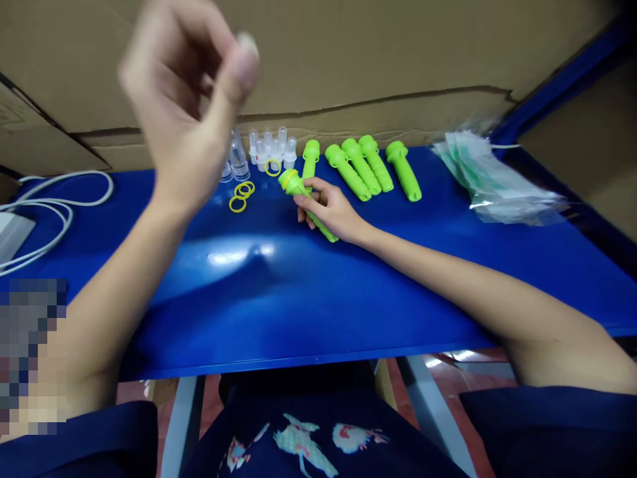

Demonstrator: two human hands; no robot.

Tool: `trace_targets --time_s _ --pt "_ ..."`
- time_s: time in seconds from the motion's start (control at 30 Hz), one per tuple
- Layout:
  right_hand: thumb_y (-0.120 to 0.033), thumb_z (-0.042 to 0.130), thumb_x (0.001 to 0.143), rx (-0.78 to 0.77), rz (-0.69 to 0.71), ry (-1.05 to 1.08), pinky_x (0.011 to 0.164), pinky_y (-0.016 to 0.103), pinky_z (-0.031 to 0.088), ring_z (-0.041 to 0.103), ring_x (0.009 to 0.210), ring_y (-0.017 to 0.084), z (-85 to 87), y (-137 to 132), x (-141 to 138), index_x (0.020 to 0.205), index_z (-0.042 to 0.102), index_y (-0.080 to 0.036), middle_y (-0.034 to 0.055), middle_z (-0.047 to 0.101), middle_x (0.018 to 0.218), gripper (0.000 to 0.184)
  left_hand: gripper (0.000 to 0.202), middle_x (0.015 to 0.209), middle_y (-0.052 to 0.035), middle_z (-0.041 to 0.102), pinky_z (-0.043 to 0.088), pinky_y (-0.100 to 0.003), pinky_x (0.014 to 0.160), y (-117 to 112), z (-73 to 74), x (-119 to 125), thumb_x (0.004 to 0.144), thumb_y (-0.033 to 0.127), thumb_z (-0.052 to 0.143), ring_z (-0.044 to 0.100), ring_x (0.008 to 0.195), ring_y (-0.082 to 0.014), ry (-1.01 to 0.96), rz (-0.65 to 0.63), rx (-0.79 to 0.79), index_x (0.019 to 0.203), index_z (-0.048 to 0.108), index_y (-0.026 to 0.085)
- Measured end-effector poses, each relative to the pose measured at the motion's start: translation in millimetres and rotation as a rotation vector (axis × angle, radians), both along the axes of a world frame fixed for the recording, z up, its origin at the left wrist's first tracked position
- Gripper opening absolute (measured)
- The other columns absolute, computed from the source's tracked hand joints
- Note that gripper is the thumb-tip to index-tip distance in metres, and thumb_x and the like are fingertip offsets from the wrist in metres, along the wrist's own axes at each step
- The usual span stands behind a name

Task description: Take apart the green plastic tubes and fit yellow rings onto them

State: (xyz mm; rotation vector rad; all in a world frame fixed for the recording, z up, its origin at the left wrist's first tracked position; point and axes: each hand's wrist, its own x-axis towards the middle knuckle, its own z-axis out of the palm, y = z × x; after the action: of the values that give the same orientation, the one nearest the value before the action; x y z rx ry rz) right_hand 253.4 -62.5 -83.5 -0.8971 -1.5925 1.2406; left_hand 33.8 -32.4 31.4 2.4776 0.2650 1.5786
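Observation:
My right hand (331,211) lies on the blue table (279,292) and grips a lime-green flashlight body (294,184) that carries a yellow ring near its head. My left hand (186,99) is raised high above the table, blurred, with thumb and fingers pinched together; what they hold, if anything, I cannot make out. Several more green flashlight bodies (365,169) lie in a row behind my right hand. Loose yellow rings (241,196) lie left of it, with clear plastic caps (271,147) behind them.
A stack of clear plastic bags (492,179) lies at the far right. White cables (54,206) curl at the left edge. Cardboard (348,53) walls off the back. The table's front edge runs just above my lap.

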Motion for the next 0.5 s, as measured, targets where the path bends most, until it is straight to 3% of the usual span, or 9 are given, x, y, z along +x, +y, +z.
trace_targets --time_s 0.03,0.1,0.17,0.23,0.37,0.5 --pt "-0.078 0.081 0.078 -0.006 -0.001 -0.002 0.042 0.025 0.038 0.051 0.042 0.009 0.0 -0.2 0.2 0.107 0.050 -0.022 -0.0058 0.066 0.063 0.069 0.012 0.093 0.0053 0.066 0.055 -0.021 0.075 6.3 -10.2 -1.1 0.108 0.037 0.066 0.059 0.081 -0.0040 -0.058 0.064 -0.087 0.109 0.070 0.026" --pt "-0.079 0.081 0.077 -0.017 0.000 -0.008 0.043 0.025 0.038 0.051 0.043 0.009 0.1 -0.6 0.6 0.107 0.051 -0.022 -0.0059 0.067 0.064 0.071 0.030 0.077 0.0076 0.064 0.048 -0.024 0.062 19.9 -36.1 -1.5 0.100 0.053 0.072 0.053 0.068 -0.0022 -0.098 0.186 -0.293 0.094 0.069 0.024" --pt "-0.080 0.081 0.077 -0.020 0.008 -0.011 0.043 0.025 0.039 0.052 0.043 0.009 0.4 -1.3 1.0 0.108 0.052 -0.021 -0.0059 0.067 0.064 0.072 0.050 0.082 0.0050 0.072 0.051 -0.028 0.067 30.0 -62.3 0.4 0.094 0.072 0.066 0.060 0.074 -0.0056 -0.016 0.241 -0.424 0.093 0.069 0.022" --pt "-0.080 0.080 0.078 -0.014 0.023 -0.007 0.043 0.024 0.039 0.051 0.043 0.008 1.0 -2.1 1.4 0.109 0.053 -0.021 -0.0060 0.066 0.064 0.072 0.060 0.096 -0.0023 0.076 0.055 -0.033 0.079 32.4 -80.9 4.1 0.097 0.079 0.054 0.068 0.087 -0.0138 0.039 0.263 -0.475 0.101 0.070 0.021" --pt "-0.077 0.080 0.081 0.001 0.043 -0.008 0.044 0.024 0.041 0.052 0.044 0.008 2.4 -3.7 2.4 0.112 0.055 -0.019 -0.0060 0.065 0.064 0.070 0.064 0.122 -0.0111 0.075 0.056 -0.038 0.095 17.6 -88.6 14.3 0.099 0.078 0.053 0.072 0.111 -0.0240 0.146 0.197 -0.527 0.121 0.071 0.021" --pt "-0.073 0.078 0.086 0.032 0.038 -0.034 0.047 0.023 0.044 0.054 0.046 0.008 0.3 -3.7 4.0 0.116 0.055 -0.019 -0.0060 0.065 0.066 0.066 0.057 0.121 -0.0118 0.076 0.056 -0.037 0.102 4.6 -84.2 21.4 0.101 0.072 0.056 0.071 0.115 -0.0239 0.215 0.151 -0.531 0.116 0.074 0.021"
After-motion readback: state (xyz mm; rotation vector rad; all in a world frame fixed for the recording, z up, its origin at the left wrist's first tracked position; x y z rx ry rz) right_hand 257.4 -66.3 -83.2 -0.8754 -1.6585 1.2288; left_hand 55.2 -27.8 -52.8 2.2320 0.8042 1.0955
